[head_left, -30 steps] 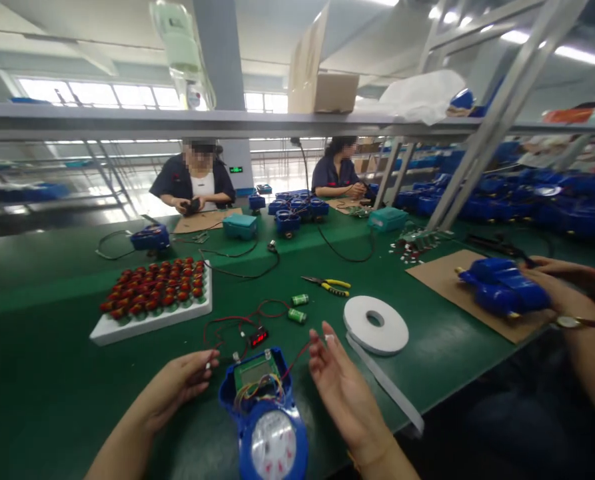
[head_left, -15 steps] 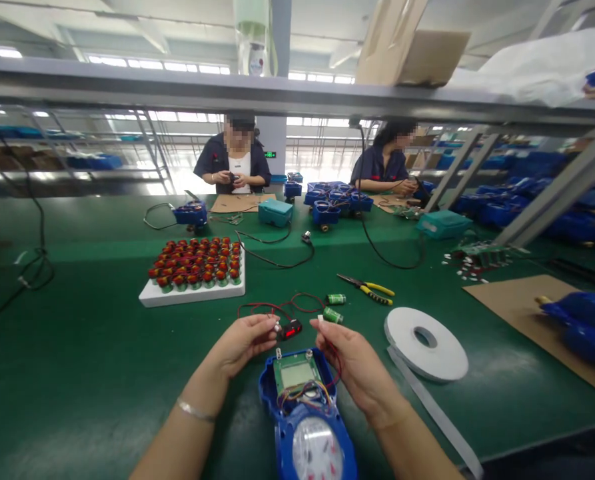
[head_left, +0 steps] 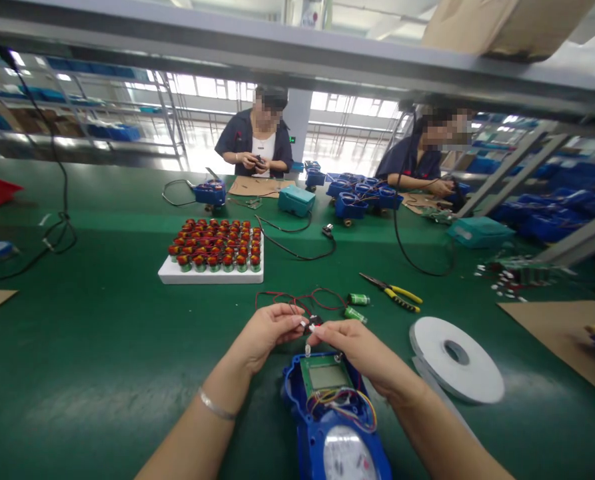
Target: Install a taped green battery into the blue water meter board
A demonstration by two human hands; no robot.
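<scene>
My left hand point(head_left: 272, 331) pinches a small white wire connector point(head_left: 303, 324). Facing it, my right hand point(head_left: 350, 340) is closed on a second white connector point(head_left: 312, 328). The two connectors are close together; whether they touch is too small to tell. Just behind my fingertips lies a small black module point(head_left: 317, 321), partly hidden. Below my hands is an open blue meter housing point(head_left: 302, 427) with a green display board point(head_left: 327, 377), coloured wires point(head_left: 370, 407) and a round clear dial window point(head_left: 350, 453). Red and black wires run towards two green batteries point(head_left: 358, 299).
Yellow-handled pliers point(head_left: 400, 297) and a roll of white tape point(head_left: 457, 360) lie to the right. A white foam tray point(head_left: 212, 276) holds copper-topped parts at left. Beyond are a teal box point(head_left: 296, 200), blue housings point(head_left: 352, 205) and two co-workers across the green bench point(head_left: 102, 360).
My right hand has moved left, bringing its connector up to the one in my left hand. The view has shifted, so the bench appears further right and tilted.
</scene>
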